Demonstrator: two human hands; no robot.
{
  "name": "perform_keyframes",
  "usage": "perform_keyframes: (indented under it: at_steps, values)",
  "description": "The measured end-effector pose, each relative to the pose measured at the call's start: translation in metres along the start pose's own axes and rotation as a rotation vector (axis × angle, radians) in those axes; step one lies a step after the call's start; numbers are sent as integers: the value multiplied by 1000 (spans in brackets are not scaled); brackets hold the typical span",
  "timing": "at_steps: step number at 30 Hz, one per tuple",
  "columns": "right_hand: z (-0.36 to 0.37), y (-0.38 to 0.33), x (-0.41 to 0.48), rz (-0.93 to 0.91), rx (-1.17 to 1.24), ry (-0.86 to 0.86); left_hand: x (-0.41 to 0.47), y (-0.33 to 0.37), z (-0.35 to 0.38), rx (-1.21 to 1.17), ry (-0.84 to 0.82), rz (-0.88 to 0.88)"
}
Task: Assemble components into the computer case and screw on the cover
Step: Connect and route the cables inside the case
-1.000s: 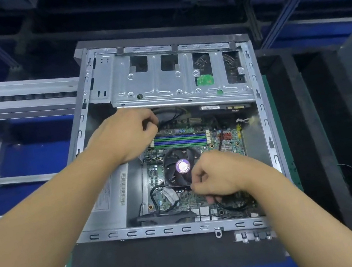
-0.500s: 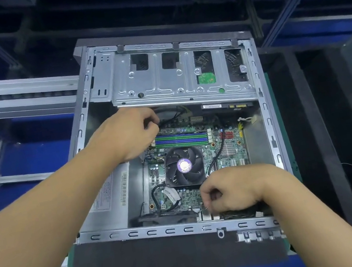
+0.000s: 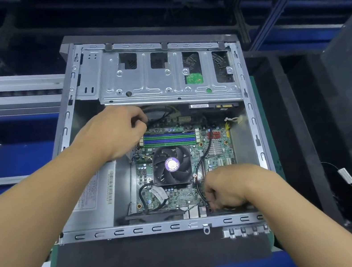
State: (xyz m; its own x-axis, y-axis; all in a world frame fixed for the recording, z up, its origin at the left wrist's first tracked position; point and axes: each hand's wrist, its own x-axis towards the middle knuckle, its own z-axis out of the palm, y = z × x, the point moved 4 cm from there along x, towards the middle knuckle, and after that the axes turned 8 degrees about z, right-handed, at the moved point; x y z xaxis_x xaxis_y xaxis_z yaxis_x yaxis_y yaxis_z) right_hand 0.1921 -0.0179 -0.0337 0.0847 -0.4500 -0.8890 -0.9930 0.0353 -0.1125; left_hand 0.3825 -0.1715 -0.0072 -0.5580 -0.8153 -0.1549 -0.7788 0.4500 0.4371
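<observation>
The computer case (image 3: 154, 227), a box of stamped grey sheet steel with slotted rims, lies open-side up on a dark, matte foam mat (image 3: 145, 256). Inside it sits the green motherboard (image 3: 218, 149), carrying a round black fan (image 3: 171, 166) with a shiny purple hub label and striped blue and green memory slots (image 3: 168, 138). A perforated, ribbed drive cage (image 3: 161, 81) spans the far end. The left hand (image 3: 116, 132) is curled tight just below that cage, thumb and fingertips pinching the thin black wires (image 3: 160, 117). The right hand (image 3: 229, 188), knuckles up and fingers folded under, grips the lower end of a smooth black cable (image 3: 201, 161) that curves up across the board (the connector itself is hidden).
</observation>
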Motion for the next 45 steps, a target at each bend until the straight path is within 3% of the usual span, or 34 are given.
perform_keyframes:
  at_steps: [8,14,17,23,29,33,38,45]
  values:
    - [-21,0,-4,-41,193,220,0,-1,0,5,3,-7]
    - [-23,5,-8,102,6,111,0,-1,1,-1,4,-8]
    - [-26,1,-16,-15,257,6,0,-1,0,-1,5,-13]
    - [-40,-6,-26,-301,800,-32,0,-1,0,2,8,-2]
    - [-43,-6,-23,-367,887,297,-1,2,-2,-6,25,33]
    - [-41,-18,-26,-510,1013,430,-3,3,-4,0,71,37]
    - [-35,-27,-31,-662,1136,328,-5,5,-4,4,79,27]
    - [-32,-24,-32,-712,1093,302,-5,7,-5,12,95,35]
